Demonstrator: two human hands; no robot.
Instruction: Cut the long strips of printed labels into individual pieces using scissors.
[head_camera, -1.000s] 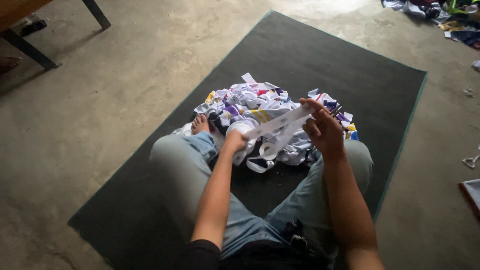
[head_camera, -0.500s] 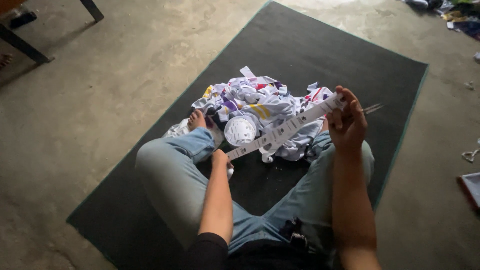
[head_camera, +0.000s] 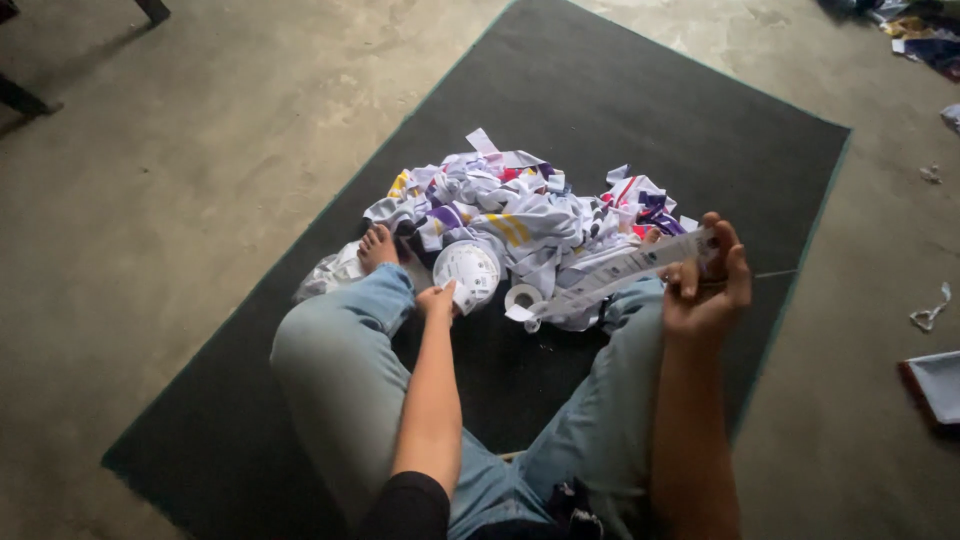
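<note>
As I sit cross-legged on the dark mat (head_camera: 300, 400), my right hand (head_camera: 706, 285) is lifted at about three o'clock from my lap, fingers curled shut around the far end of a long white paper strip (head_camera: 625, 268). The strip's long axis runs on a slant, from my right hand down toward eight o'clock, ending in a loose curl (head_camera: 522, 300) just above the mat between my knees. My left hand (head_camera: 437, 300) sits low at about ten o'clock from that curl, closed in a pinch on the edge of a round white disc (head_camera: 467, 270), which looks like a roll seen flat on; I cannot tell how firmly the fingers grip it. So the free, curled end of the strip lies near my left hand, just to its three o'clock side, while the high end is already held by my right. Beyond both hands, at twelve o'clock, a heap of white, purple and yellow paper scraps (head_camera: 520, 205) is piled on the mat, with my bare foot (head_camera: 378, 246) touching its left edge.
</note>
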